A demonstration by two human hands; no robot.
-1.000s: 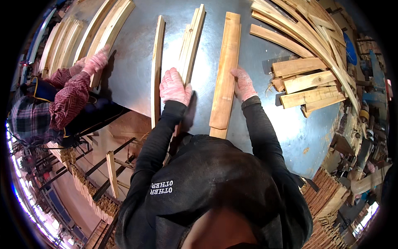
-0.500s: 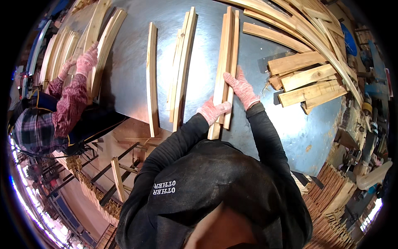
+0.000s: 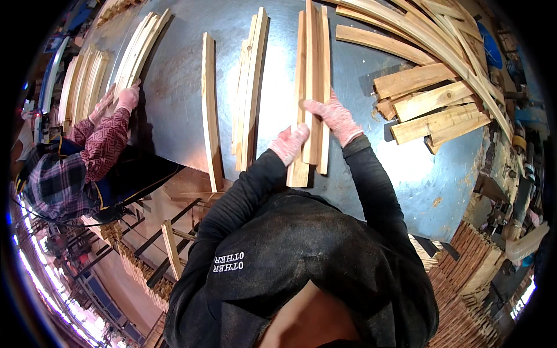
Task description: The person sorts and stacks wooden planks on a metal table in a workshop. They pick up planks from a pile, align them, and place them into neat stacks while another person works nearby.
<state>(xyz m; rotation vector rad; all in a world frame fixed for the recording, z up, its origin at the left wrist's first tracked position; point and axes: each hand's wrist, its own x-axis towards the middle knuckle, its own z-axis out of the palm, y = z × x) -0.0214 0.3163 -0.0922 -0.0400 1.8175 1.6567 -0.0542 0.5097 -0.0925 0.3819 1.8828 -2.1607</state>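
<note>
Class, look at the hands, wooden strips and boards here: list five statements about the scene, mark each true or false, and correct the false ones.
1. The left hand and right hand are at the same strips. True.
2. Both of these hands are bare. False: they wear pinkish gloves.
3. A lone strip lies left of the left hand. True.
4. The short boards lie left of the left hand. False: the short boards lie right of the right hand.
5. The co-worker is on the left. True.

Tabletop (image 3: 281,81) lies open between slat bundle (image 3: 250,87) and handled boards (image 3: 313,64), the left forearm (image 3: 249,185) blocking the near end.
</note>
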